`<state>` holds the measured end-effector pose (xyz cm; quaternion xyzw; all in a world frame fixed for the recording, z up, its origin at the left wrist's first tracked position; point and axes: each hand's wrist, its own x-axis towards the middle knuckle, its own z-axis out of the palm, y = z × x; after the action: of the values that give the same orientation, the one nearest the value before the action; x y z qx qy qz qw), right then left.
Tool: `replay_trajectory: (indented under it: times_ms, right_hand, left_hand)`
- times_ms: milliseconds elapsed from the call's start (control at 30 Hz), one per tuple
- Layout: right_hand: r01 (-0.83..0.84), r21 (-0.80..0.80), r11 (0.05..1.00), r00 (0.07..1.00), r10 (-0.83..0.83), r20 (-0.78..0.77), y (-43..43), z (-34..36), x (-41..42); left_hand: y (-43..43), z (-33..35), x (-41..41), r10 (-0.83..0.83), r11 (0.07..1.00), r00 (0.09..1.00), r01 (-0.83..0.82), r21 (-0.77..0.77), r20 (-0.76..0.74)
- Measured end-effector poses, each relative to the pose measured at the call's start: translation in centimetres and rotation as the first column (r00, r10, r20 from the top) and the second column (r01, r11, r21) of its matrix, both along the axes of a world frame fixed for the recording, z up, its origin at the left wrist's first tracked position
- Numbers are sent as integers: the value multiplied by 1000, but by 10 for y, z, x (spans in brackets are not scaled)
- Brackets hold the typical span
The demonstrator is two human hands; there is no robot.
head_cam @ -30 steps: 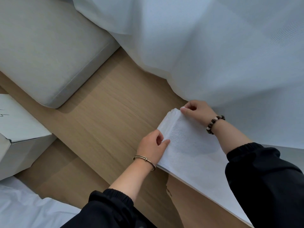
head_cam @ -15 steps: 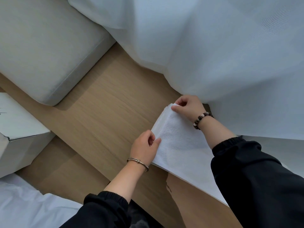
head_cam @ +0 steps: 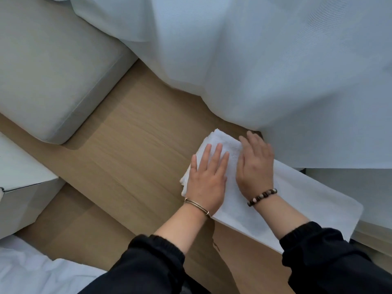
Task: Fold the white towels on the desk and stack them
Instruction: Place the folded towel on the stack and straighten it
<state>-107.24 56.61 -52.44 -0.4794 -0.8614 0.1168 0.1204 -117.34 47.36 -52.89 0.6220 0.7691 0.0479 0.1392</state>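
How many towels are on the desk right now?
1: the towel lies along the right side of the desk, its far end folded thick under the left hand and right hand. More could be hidden in those layers or behind the curtain.

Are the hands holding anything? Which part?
Nothing is gripped. The left hand and right hand press flat on the white towel's folded end.

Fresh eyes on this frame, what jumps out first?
Both hands at centre: the left hand and right hand lie flat, side by side, pressing the folded end of a white towel on the wooden desk. Behind them a sheer white curtain fills the upper right, and a grey cushion sits upper left.
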Motion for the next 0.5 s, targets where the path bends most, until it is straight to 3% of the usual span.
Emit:
replay_trajectory:
  times_ms: [67, 133, 367, 500]
  right_hand:
    - [-12, -163, 987, 962, 56, 268, -3, -13, 7]
    - [16, -215, 977, 918, 71, 391, 1, -32, 14]
    - [26, -175, 984, 941, 35, 337, 7, -38, 18]
    - [216, -146, 965, 946, -170, 275, -13, -25, 42]
  left_hand:
    - [8, -20, -5, -76, 982, 997, 74, -174, -3]
    - [12, -37, -10, -92, 971, 996, 86, -222, -20]
    - [24, -42, -8, -84, 978, 990, 59, -201, -116]
    - [26, -27, 10, -46, 986, 983, 17, -166, -176]
